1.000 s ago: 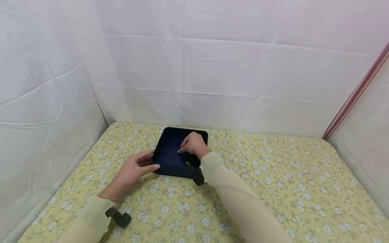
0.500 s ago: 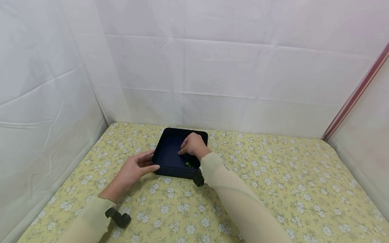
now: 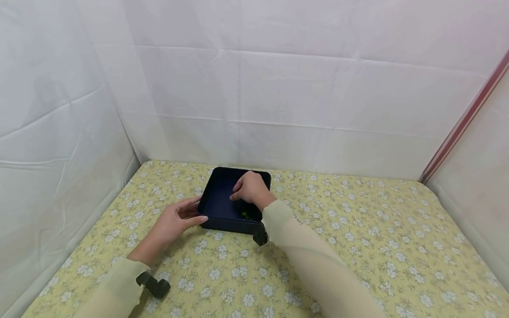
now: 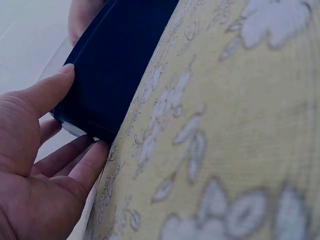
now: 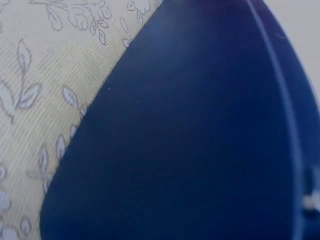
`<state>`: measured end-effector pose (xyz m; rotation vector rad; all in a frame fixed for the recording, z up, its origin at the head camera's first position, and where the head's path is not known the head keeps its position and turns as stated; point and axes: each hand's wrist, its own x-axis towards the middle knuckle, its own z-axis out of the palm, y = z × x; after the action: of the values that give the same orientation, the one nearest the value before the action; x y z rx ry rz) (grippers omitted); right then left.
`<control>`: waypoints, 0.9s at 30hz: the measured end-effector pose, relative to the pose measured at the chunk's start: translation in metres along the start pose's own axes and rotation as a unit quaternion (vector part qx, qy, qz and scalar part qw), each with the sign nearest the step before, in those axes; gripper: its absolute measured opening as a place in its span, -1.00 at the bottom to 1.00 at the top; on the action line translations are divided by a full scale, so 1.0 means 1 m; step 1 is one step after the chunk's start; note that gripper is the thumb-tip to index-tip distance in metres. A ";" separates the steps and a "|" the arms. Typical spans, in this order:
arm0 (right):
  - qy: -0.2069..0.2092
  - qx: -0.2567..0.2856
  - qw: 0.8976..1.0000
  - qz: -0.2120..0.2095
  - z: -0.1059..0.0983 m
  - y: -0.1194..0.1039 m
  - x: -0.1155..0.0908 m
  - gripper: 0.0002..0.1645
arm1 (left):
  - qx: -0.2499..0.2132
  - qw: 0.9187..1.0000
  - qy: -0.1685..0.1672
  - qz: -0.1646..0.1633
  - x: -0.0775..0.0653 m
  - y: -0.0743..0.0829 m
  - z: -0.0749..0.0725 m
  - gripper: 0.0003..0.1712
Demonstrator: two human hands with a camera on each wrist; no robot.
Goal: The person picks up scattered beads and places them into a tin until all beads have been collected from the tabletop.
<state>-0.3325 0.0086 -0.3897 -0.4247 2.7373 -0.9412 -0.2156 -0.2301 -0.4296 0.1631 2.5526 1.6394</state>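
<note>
A dark blue square box [image 3: 216, 194] without a lid stands on the cloth, near its back edge. At the box's front left corner my left hand [image 3: 172, 221] holds it, the thumb on the front wall and the other fingers along the left side; the left wrist view shows this hand [image 4: 40, 165] against the box wall [image 4: 110, 75]. Inside the box is my right hand [image 3: 250, 187], its fingers curled and thumb near the index fingertip; whatever may lie between them is hidden. Small yellow-green things [image 3: 245, 215] lie inside near the front right. The right wrist view shows only the box's outer wall [image 5: 170, 125].
A yellow cloth with white flowers [image 3: 342, 247] covers the table. White sheets [image 3: 254, 88] hang behind and at both sides, with a red strip [image 3: 463, 119] at the right corner. A small black device [image 3: 153, 285] is strapped to the left wrist, another [image 3: 260, 234] to the right.
My right hand's fingertips have shifted slightly left inside the box. The left hand keeps its place at the corner, and the box stays where it was.
</note>
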 end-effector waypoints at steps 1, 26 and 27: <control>0.002 -0.003 1.000 -0.005 -0.002 0.000 -0.001 -0.82 | 0.002 1.000 0.002 0.001 0.000 0.000 0.000 -0.08; 0.090 0.147 0.983 -0.064 -0.043 0.045 -0.040 -0.78 | 0.038 0.999 0.020 0.004 -0.002 -0.003 0.000 -0.10; 0.096 0.154 0.981 -0.064 -0.045 0.048 -0.042 -0.78 | 0.037 0.999 0.021 0.001 -0.002 -0.004 0.000 -0.09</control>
<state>-0.3159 0.0849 -0.3803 -0.4788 2.6857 -1.4834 -0.2135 -0.2321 -0.4329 0.1394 2.6464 1.5660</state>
